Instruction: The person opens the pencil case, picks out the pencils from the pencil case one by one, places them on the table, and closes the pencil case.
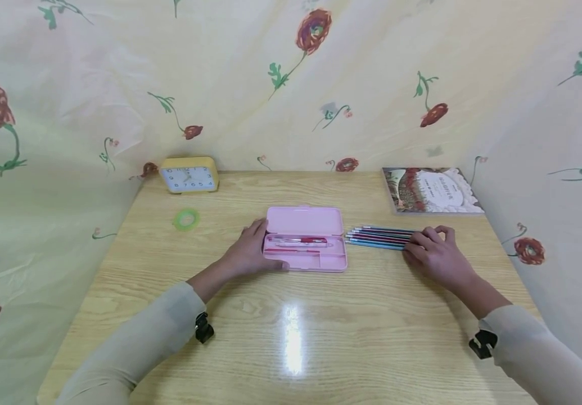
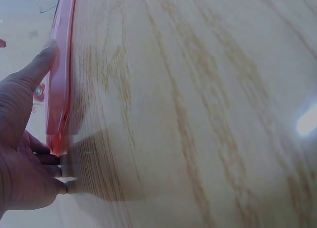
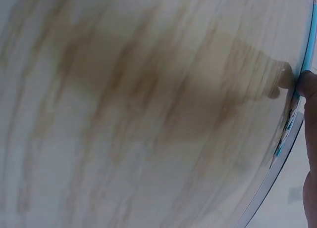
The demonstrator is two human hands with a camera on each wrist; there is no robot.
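Observation:
A pink pencil case (image 1: 304, 220) lies with its lid raised near the middle of the table. Inside are a clear pen with a red grip (image 1: 313, 240), a pale pink pen and a thin red stick. My left hand (image 1: 249, 251) holds the case at its left end, thumb along the near edge; the left wrist view shows the thumb against the pink side wall (image 2: 60, 84). To the right, several pencils (image 1: 378, 237) in dark and blue colours lie side by side. My right hand (image 1: 434, 256) grips their right ends, thumb on the near blue one.
At the back left stands a yellow alarm clock (image 1: 189, 174). A roll of green tape (image 1: 186, 219) lies in front of it. A book with a printed cover (image 1: 434, 191) lies at the back right, beyond the pencils. Flowered cloth (image 1: 250, 73) surrounds the wooden table (image 1: 371, 326).

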